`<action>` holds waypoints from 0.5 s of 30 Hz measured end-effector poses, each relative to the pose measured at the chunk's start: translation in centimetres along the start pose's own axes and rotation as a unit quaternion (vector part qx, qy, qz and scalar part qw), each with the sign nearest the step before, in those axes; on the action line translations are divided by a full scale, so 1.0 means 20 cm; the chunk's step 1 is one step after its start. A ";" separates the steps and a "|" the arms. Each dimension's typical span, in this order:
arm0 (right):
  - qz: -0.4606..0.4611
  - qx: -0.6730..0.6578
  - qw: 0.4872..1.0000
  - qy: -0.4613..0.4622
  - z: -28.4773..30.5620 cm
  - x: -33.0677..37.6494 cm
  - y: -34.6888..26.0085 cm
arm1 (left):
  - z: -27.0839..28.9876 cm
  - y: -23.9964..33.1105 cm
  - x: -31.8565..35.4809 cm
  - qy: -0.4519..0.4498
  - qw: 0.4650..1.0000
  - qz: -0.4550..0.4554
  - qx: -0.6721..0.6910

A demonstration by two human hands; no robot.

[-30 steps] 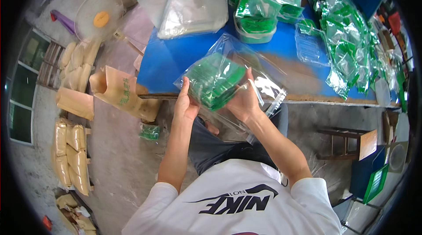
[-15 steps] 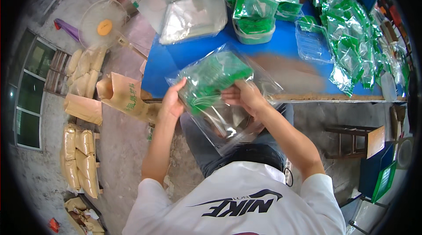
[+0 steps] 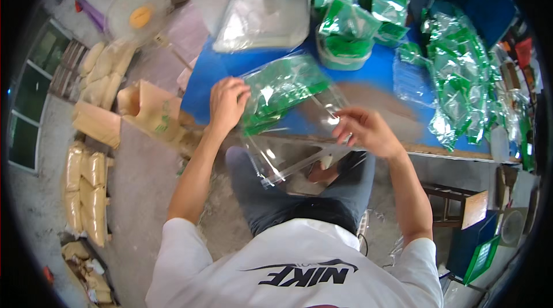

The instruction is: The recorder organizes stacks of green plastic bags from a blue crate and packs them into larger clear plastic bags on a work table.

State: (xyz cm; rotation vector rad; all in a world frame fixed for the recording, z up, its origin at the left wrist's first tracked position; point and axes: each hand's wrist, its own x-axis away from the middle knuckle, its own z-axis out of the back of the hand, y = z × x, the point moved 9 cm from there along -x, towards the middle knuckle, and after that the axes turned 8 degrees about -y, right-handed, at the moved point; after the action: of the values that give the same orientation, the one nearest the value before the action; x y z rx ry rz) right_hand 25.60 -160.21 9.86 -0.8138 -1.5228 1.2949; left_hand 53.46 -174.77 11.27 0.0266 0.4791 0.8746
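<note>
A large clear plastic bag (image 3: 271, 152) hangs over the table's front edge and above my lap. Inside its upper part lie flat green-and-clear packets (image 3: 288, 90). My left hand (image 3: 228, 103) is closed on the bag's left edge, fingers curled over it. At the bag's right side is my right hand (image 3: 368, 132), its fingers bent and closed on the loose film. The fingertips are slightly blurred there. The bag's lower end sags empty and see-through over my knees.
On the blue table (image 3: 201, 95) stand a translucent bin (image 3: 259, 20) with clear bags and a tub (image 3: 345, 54) heaped with green packets. Right of them are a clear tray (image 3: 412, 83) and a pile of green packets (image 3: 461, 72). A wooden stool (image 3: 473, 209) stands lower right.
My right hand has moved from over the green packets to the bag's right edge. My left hand has shifted up along the left edge. The packets lie flatter in the bag.
</note>
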 end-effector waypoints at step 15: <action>0.163 0.503 0.816 0.235 0.98 -0.71 -0.73 | -0.39 0.35 0.08 -0.203 0.971 -0.083 -0.089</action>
State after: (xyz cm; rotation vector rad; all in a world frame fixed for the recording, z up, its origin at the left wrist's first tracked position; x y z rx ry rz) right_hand 13.25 -183.12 20.73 -0.5984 -0.1752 1.7139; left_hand 46.02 -170.28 5.25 0.0008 0.0170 0.7202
